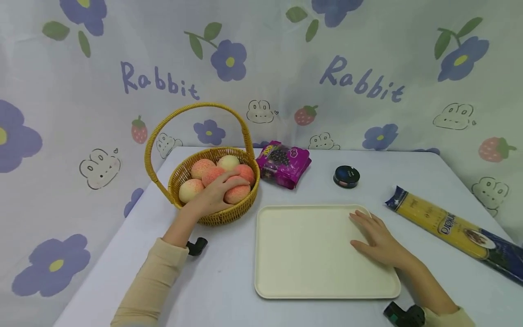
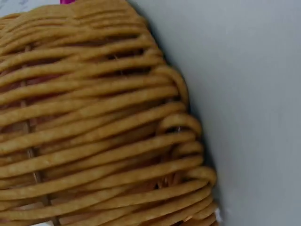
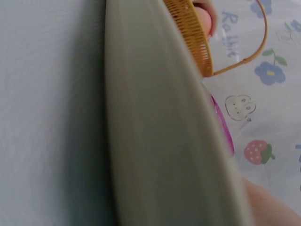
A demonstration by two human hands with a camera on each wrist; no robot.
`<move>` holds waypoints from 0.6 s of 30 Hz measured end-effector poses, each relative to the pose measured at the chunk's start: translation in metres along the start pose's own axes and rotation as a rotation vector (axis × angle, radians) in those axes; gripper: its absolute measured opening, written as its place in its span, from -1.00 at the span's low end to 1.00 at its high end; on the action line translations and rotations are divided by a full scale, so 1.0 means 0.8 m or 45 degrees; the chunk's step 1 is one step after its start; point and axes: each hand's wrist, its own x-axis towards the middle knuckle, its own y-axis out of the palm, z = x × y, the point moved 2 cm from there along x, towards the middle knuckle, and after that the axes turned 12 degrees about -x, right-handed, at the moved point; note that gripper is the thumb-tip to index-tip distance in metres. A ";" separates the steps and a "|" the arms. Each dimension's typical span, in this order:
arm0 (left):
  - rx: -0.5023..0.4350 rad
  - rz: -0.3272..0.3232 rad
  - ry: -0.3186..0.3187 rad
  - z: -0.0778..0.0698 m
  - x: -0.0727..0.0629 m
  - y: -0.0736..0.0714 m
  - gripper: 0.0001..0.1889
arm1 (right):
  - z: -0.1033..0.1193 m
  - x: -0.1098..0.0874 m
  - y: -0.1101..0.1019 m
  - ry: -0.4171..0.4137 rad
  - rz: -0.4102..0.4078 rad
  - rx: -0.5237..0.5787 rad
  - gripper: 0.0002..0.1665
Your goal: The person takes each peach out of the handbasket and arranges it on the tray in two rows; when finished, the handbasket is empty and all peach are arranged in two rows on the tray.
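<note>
My left hand (image 1: 213, 194) reaches over the near rim of a yellow wicker basket (image 1: 220, 218) and grips a pinkish peach (image 1: 238, 194) at its front right. Several other peaches (image 1: 202, 168), some pink and some pale, lie around it in the basket. The basket's woven side (image 2: 94, 122) fills much of the left wrist view, where the fingers are hidden. On the right side of a cream tray (image 1: 306, 250), my right hand (image 1: 377, 243) rests with its fingers extended over the rim. The tray's edge (image 3: 160, 122) looms close in the right wrist view.
A purple snack bag (image 1: 283, 163) with dark berries on it lies right of the basket. Behind the tray sits a round black tin (image 1: 346, 176). A long yellow and blue pasta packet (image 1: 453, 229) lies at the right. A printed cloth (image 1: 261, 54) hangs behind the table.
</note>
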 end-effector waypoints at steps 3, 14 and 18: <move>0.007 -0.026 -0.035 -0.001 -0.004 0.001 -0.41 | -0.001 0.002 0.003 0.020 0.020 -0.016 -0.21; -0.214 -0.100 -0.182 0.004 -0.006 -0.001 -0.40 | 0.001 0.007 0.002 0.010 0.014 -0.054 -0.25; -0.252 -0.147 -0.170 0.007 -0.003 0.000 -0.39 | 0.002 0.006 0.001 0.007 0.008 -0.051 -0.25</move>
